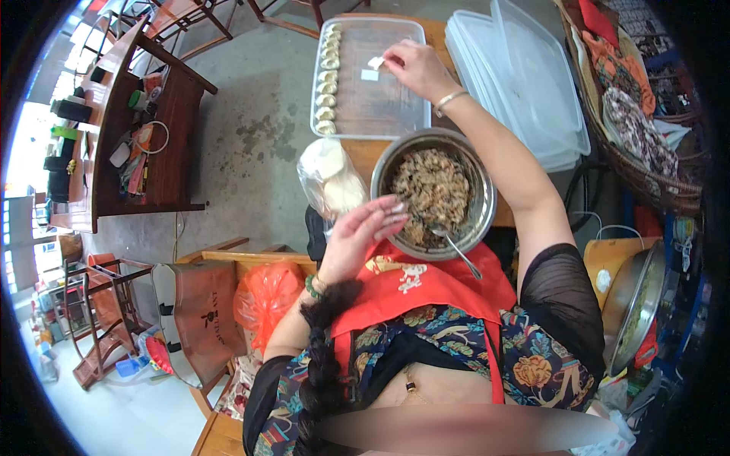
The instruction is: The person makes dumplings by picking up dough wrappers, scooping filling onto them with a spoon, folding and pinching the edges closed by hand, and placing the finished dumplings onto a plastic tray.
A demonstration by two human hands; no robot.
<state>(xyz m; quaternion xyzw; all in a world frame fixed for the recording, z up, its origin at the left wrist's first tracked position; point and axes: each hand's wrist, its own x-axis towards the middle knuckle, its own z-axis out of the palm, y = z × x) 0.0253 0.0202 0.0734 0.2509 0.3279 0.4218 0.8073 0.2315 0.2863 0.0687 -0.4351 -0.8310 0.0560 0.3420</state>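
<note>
My right hand (415, 67) reaches over a clear plastic tray (379, 119), thumb and fingers pinched on a small white piece (376, 62). What the piece is, I cannot tell. A column of pleated dumplings (327, 88) runs along the tray's left side. My left hand (365, 231) hovers by the left rim of a steel bowl (486, 214), fingers curved and slightly apart, with whitish patches on the fingertips. I see nothing held in it. Minced filling (436, 182) fills much of the bowl, and a metal spoon (463, 255) leans in it, handle towards me.
Round dough wrappers in a plastic bag (342, 191) lie left of the bowl. Stacked plastic trays or lids (513, 97) stand to the right, beside a wicker basket (676, 191) of cloths. A red plastic bag (268, 296) rests at lower left; a steel basin (633, 308) stands lower right.
</note>
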